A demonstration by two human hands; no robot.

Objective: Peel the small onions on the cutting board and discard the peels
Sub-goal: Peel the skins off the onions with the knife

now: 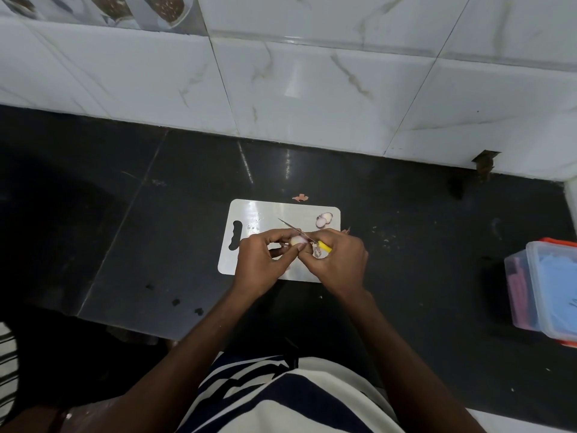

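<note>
A white cutting board [259, 210] with a handle slot lies on the dark counter. Over its near half, my left hand [260, 264] pinches a small pale onion [296, 240]. My right hand [338, 260] grips a knife with a yellow handle [324, 246]; its thin blade [288, 225] points up and left, past the onion. A strip of peel hangs below the onion between my fingers. Two peeled onions [323, 220] rest at the board's far right corner. One peel scrap [300, 198] lies on the counter just beyond the board.
A white tiled wall [312, 89] rises behind the counter. Clear plastic boxes with an orange lid [549, 292] stand at the right edge. The counter's front edge [125, 323] runs under my left forearm. Small dark specks dot the counter at the near left.
</note>
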